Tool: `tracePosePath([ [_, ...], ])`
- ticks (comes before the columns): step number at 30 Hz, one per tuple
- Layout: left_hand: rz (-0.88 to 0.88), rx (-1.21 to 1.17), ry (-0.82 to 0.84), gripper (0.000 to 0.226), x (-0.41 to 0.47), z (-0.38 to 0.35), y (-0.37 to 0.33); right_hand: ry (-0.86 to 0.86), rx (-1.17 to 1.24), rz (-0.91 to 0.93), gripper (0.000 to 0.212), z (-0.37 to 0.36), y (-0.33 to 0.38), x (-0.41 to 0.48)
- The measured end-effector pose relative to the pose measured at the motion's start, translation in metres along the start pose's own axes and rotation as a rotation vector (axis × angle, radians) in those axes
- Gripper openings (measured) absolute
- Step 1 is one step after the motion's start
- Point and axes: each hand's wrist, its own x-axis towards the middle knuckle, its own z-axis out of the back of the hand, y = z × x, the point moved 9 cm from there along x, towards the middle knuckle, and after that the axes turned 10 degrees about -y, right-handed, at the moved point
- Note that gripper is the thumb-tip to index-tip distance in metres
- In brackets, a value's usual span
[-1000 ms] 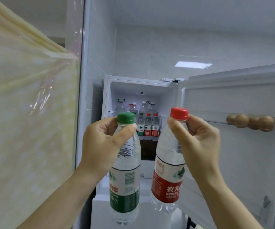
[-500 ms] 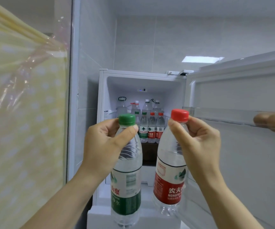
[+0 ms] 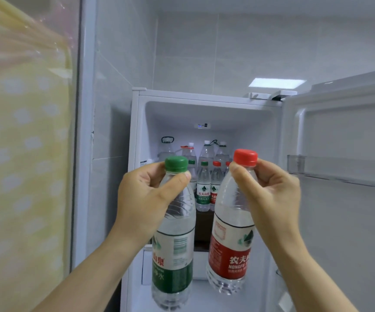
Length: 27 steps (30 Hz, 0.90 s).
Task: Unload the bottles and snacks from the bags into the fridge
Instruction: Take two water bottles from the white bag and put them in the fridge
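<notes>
Home kitchen corner: white fridge standing open against grey tiled walls, shelf stocked with water bottles, yellow dotted curtain on the left, ceiling light panel.

— What's the room like?
— Pale grey tiled walls behind and to the left, with a rectangle of ceiling light reflected in the back one.
— And on the left?
— A yellow dotted curtain under clear plastic film, beside a white upright frame.
</notes>
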Motion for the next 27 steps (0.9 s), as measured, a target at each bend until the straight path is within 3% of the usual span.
tracePosePath([
  [7,0.016,0.011,0.018,0.005,0.044,0.009,0.061,-0.061,-0.019,-0.023,0.01,-0.036,-0.06,0.008],
  [27,0.015,0.108,-0.034,0.007,0.14,-0.027,0.181,-0.022,0.024,-0.098,0.006,-0.117,-0.231,0.079],
])
